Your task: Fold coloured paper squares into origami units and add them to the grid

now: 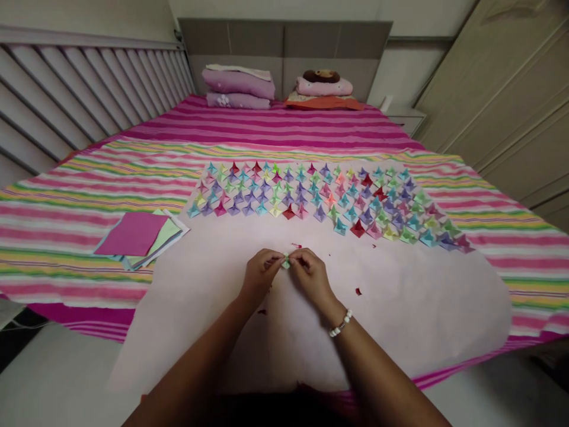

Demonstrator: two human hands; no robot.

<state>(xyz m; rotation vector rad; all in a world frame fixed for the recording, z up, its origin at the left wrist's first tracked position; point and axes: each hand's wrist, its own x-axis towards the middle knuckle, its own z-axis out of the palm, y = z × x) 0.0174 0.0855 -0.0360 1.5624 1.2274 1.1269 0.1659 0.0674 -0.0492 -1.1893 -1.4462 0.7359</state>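
A small light-green folded paper piece (286,261) is pinched between my two hands, over the middle of a pale sheet (400,308). My left hand (262,270) grips its left side with thumb and fingertips. On the other side, my right hand (311,273) holds it the same way, a white bead bracelet (340,324) around that wrist. The fingers hide part of the folds. Beyond the hands stand rows of small folded paper pieces (288,212) in many colours. To the left lies a loose stack of square paper (131,233), magenta on top.
Small dark red scraps (358,292) lie scattered around the hands on the sheet. Striped cloth (57,228) covers the bed beneath. Folded purple bedding (240,86) and a pink folded pile (323,88) rest by the headboard (284,41). A slatted rail (93,89) runs along the left.
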